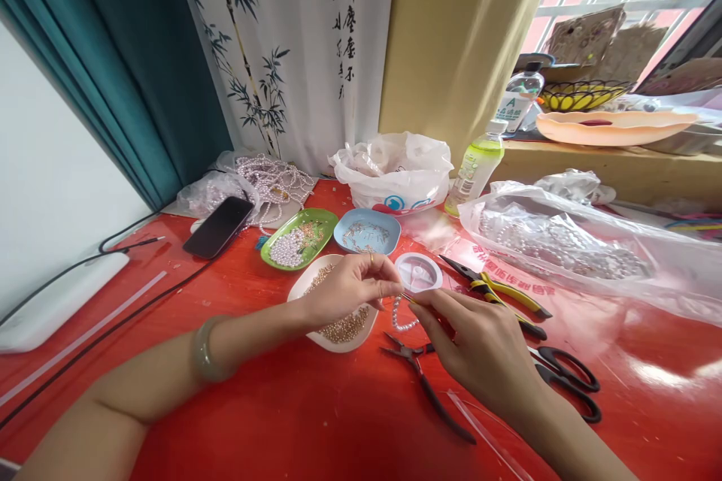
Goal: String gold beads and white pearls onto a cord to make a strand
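My left hand [353,285], a jade-coloured bangle at its wrist, reaches over a white tray [298,289] of gold beads, partly covering it. Its thumb and forefinger pinch the top of a short string of pearl beads [404,326], which curves below the fingertips. Almost touching them, my right hand [471,331] has thumb and forefinger pressed together on something thin and too small to name. Behind the fingertips sits a round white spool [418,273]. Pliers with dark handles [432,383] lie under my right hand, and yellow-and-black pliers [496,293] lie beyond it.
Black-handled scissors [569,379] lie at the right. Behind stand a green tray [316,219] of beads, a blue tray [395,229] of small metal pieces, a plastic bag [395,180] and a bottle [477,169]. A phone [219,227] and cables lie at left.
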{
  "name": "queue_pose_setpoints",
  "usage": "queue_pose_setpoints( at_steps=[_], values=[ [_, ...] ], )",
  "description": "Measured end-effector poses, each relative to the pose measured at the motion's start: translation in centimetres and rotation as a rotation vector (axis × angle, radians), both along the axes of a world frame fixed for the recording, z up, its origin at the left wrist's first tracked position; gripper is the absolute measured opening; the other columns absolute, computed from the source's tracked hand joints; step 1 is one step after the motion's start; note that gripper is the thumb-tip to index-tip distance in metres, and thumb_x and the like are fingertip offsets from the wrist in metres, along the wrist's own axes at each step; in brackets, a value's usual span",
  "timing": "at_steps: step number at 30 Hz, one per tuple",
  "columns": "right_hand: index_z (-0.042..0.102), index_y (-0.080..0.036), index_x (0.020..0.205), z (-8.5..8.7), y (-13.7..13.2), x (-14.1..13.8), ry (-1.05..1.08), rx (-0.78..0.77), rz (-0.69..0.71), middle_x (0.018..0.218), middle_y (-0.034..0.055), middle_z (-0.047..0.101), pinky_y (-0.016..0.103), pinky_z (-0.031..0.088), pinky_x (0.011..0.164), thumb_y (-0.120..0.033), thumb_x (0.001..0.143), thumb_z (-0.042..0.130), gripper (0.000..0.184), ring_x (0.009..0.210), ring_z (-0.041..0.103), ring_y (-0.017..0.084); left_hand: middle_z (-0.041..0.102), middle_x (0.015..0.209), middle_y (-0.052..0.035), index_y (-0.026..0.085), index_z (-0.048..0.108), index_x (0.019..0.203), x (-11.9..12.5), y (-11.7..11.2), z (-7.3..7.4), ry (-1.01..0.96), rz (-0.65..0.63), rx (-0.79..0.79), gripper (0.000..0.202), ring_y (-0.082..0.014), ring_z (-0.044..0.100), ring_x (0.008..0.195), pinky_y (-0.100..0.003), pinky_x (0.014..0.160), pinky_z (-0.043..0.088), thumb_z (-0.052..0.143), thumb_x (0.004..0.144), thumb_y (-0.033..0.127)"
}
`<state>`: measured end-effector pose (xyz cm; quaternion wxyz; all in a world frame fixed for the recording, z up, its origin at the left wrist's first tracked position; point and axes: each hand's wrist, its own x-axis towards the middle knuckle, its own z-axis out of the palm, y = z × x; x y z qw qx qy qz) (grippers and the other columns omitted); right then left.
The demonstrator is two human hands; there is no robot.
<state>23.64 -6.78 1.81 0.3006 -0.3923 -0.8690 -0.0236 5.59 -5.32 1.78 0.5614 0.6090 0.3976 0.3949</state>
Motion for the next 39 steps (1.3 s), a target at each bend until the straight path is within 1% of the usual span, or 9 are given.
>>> queue_pose_setpoints(
  at_steps=[5,12,18,24,28,34,39],
  values=[
    [0.061,-0.019,0.076,-0.07,0.02,0.00,0.032,-0.075,0.010,0.061,-0.0012,0.065,0.021,0.031,0.045,-0.025,0.084,0.044,0.020,0.045,0.052,0.010,0.051,0.069,0.0002,0.015,0.057,0.072,0.00,0.02,-0.02,-0.008,0.000,-0.001,0.012,-0.0089,0.047,0.065,-0.021,0.058,0.043,0.061,0.072,0.026],
    [0.062,-0.019,0.077,-0.27,0.17,0.08,0.040,-0.063,0.019,0.060,-0.0016,0.064,0.021,0.030,0.045,-0.027,0.084,0.044,0.020,0.045,0.052,0.010,0.052,0.069,0.0003,0.014,0.057,0.071,0.03,0.01,-0.03,-0.015,0.002,-0.012,0.013,-0.0096,0.048,0.066,-0.022,0.057,0.043,0.061,0.071,0.027],
    [0.062,-0.020,0.077,-0.33,0.16,0.14,0.019,-0.095,0.022,0.062,-0.0011,0.065,0.022,0.032,0.047,-0.026,0.084,0.044,0.020,0.049,0.056,0.011,0.052,0.069,0.0003,0.014,0.058,0.072,0.01,0.07,-0.27,-0.040,-0.008,-0.012,0.011,-0.0095,0.048,0.065,-0.022,0.057,0.043,0.061,0.071,0.025],
    [0.061,-0.020,0.078,-0.23,0.22,0.14,0.024,-0.113,0.019,0.064,-0.0016,0.066,0.022,0.033,0.047,-0.027,0.084,0.044,0.019,0.049,0.056,0.011,0.053,0.070,0.0004,0.015,0.058,0.072,-0.06,0.20,-0.37,-0.066,-0.023,-0.026,0.012,-0.0086,0.049,0.064,-0.021,0.057,0.042,0.061,0.071,0.027],
    [0.061,-0.020,0.078,-0.17,0.21,0.07,0.016,-0.081,0.006,0.065,-0.0011,0.067,0.023,0.032,0.047,-0.028,0.084,0.044,0.020,0.049,0.057,0.012,0.053,0.071,0.0001,0.015,0.057,0.072,-0.09,0.21,-0.37,-0.062,-0.027,-0.028,0.013,-0.0083,0.049,0.064,-0.021,0.057,0.042,0.061,0.072,0.027],
    [0.062,-0.019,0.075,-0.12,0.23,0.03,0.013,-0.028,0.015,0.060,-0.0010,0.065,0.022,0.031,0.044,-0.028,0.085,0.043,0.023,0.045,0.055,0.011,0.050,0.069,0.0013,0.016,0.056,0.069,-0.06,0.16,-0.35,-0.069,-0.022,-0.016,0.013,-0.0089,0.047,0.064,-0.022,0.056,0.042,0.061,0.071,0.027],
    [0.062,-0.019,0.075,-0.24,0.16,0.09,0.003,0.011,0.011,0.059,-0.0010,0.064,0.022,0.031,0.045,-0.028,0.085,0.043,0.023,0.045,0.055,0.011,0.050,0.069,0.0013,0.016,0.056,0.070,-0.09,0.18,-0.40,-0.063,-0.020,-0.021,0.013,-0.0087,0.047,0.063,-0.022,0.056,0.042,0.061,0.070,0.028]
  ],
)
